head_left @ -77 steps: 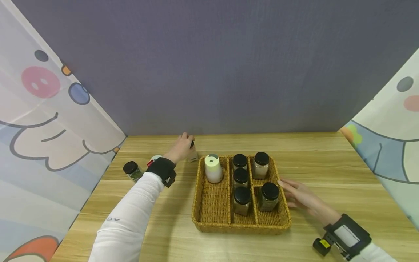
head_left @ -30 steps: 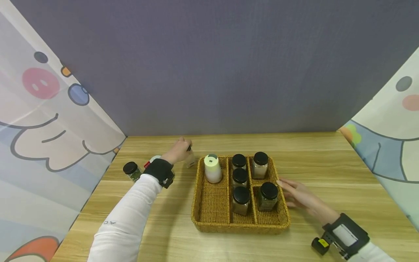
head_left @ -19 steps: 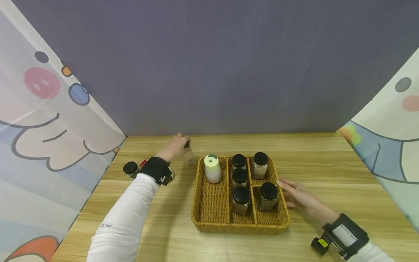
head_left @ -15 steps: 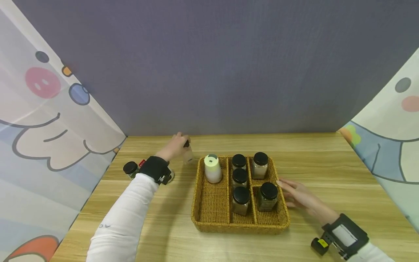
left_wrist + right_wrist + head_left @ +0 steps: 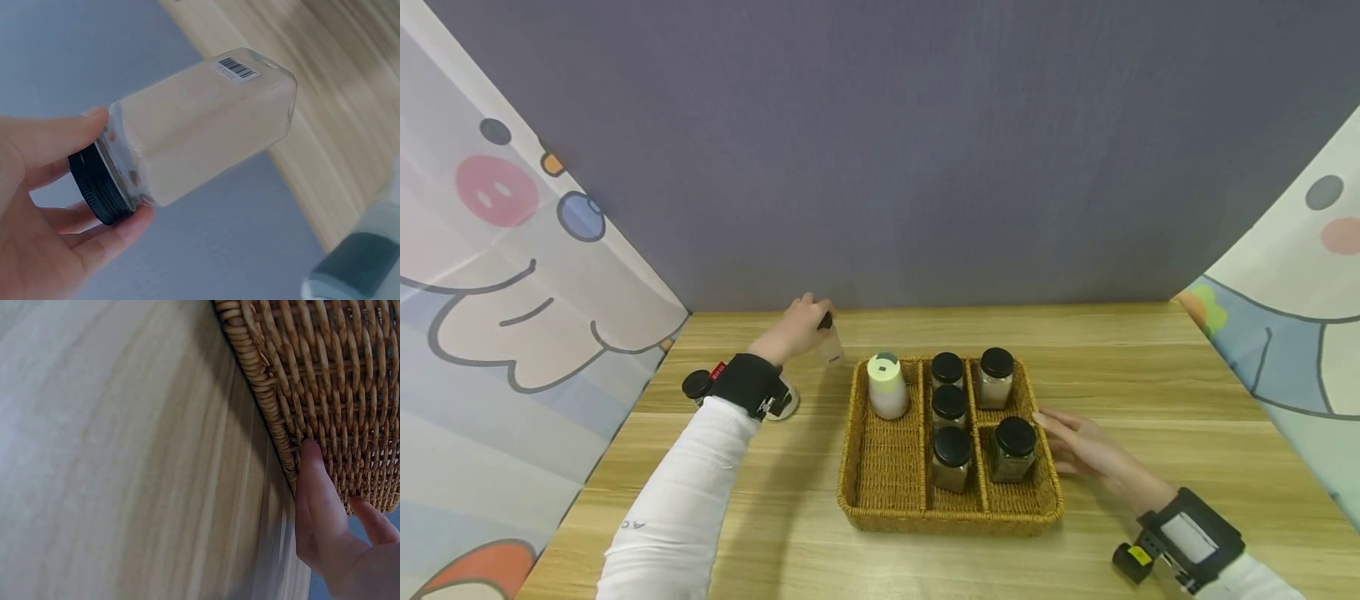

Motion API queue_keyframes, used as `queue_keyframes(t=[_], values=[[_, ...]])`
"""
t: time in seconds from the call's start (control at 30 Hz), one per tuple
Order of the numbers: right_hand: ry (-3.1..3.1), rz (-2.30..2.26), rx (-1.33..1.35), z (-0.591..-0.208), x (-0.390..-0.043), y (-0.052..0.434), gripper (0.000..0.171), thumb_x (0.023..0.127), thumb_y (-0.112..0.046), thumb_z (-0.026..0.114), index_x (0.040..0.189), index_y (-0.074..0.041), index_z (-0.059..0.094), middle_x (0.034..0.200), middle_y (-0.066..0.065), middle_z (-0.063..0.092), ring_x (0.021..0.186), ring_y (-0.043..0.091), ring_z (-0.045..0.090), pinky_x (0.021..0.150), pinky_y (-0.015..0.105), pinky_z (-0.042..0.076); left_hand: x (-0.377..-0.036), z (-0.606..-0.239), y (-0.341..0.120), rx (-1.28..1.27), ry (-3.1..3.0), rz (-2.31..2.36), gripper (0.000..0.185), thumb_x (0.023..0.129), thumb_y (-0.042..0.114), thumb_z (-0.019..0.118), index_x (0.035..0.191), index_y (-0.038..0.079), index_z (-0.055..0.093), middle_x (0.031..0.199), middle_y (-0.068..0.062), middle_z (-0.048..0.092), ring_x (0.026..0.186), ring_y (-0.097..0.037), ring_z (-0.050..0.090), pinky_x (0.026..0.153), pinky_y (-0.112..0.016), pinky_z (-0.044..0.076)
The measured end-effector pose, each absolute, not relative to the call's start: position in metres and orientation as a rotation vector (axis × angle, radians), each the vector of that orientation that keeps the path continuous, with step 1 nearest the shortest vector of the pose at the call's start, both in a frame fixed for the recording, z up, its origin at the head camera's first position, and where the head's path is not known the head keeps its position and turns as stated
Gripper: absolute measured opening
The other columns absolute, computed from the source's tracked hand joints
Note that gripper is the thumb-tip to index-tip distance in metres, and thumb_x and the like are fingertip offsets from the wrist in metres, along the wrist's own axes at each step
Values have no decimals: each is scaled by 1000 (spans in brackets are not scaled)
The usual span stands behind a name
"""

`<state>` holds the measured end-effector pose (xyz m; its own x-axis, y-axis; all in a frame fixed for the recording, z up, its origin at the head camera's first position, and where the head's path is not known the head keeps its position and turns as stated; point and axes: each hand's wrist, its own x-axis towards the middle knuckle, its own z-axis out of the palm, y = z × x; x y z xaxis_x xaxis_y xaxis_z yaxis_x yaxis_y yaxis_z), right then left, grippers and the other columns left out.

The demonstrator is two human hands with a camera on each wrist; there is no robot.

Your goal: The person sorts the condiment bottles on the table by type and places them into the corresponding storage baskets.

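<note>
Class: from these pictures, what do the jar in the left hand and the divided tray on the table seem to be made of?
The clear square jar looks like smooth, glossy glass or clear plastic: see-through walls show pale contents. Its ribbed black screw lid looks like plastic or coated metal. The tan divided basket tray is woven wicker or rattan, matte: interlaced strands show.

Readable marks, not much:
- White sleeve (image 5: 658, 521) of the left arm: small dark letters, read as "A C" from the head view, reversed or upside down, so uncertain.
- Clear jar (image 5: 200, 131) gripped by the left hand (image 5: 44, 219): white barcode sticker (image 5: 236, 69) on its base end, digits too small to read.
- Red tag (image 5: 718, 371) at the left wrist strap: print illegible.
</note>
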<state>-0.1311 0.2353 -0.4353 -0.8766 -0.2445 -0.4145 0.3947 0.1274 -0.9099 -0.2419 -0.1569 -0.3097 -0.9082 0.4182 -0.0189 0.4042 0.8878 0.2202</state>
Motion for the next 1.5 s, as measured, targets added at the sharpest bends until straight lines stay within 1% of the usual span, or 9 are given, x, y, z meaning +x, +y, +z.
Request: queue_keyframes(t=[0.23,0.47,0.6,0.73,0.97,1.07,1.27,1.5], values=[[1951,-1782,133,-434,-131,235,76,90,-39,48,138,6,11,134,34,22,115,39,42,85,41,47,-238,-301,-152,698,3010,323,25,87,12,57,110,2,54,102,-22,46,91,-35,44,76,-43,43],[1948,-1782,122,-433,-131,236,76,90,-39,48,138,6,10,134,34,23,110,34,48,85,41,48,-233,-291,-144,747,3016,321,23,87,10,55,109,2,53,100,-20,44,88,-34,42,74,-41,42],[1943,-1783,113,-434,-131,236,76,90,-38,47,138,7,10,134,34,23,109,33,49,85,41,48,-231,-285,-139,779,3027,299,22,88,10,55,108,2,54,98,-20,44,86,-32,42,73,-41,41],[1946,-1782,115,-434,-131,236,76,90,-39,47,138,7,10,134,34,23,110,34,48,85,41,48,-229,-280,-134,797,3034,272,22,88,10,53,109,2,54,97,-19,45,87,-32,42,74,-40,41],[1940,-1789,109,-434,-132,236,75,90,-38,47,138,7,10,133,34,27,105,27,52,85,41,48,-227,-272,-126,796,3028,277,23,89,10,52,111,3,53,99,-19,44,90,-33,42,76,-41,41],[1935,-1793,107,-434,-132,236,75,90,-38,47,138,7,10,133,34,26,106,29,51,85,41,48,-226,-270,-123,803,3029,274,24,89,11,53,112,3,53,101,-19,44,90,-33,42,77,-40,41],[1940,-1790,108,-434,-132,235,76,90,-39,47,138,7,10,134,35,22,112,37,45,86,41,47,-225,-264,-116,810,3013,259,27,88,13,54,114,4,52,103,-19,44,92,-32,42,78,-41,41],[1945,-1786,107,-434,-132,235,76,90,-38,47,138,7,10,133,35,24,110,35,48,85,41,48,-222,-257,-107,869,2995,273,27,88,13,55,113,4,52,102,-18,45,91,-30,42,76,-39,42]])
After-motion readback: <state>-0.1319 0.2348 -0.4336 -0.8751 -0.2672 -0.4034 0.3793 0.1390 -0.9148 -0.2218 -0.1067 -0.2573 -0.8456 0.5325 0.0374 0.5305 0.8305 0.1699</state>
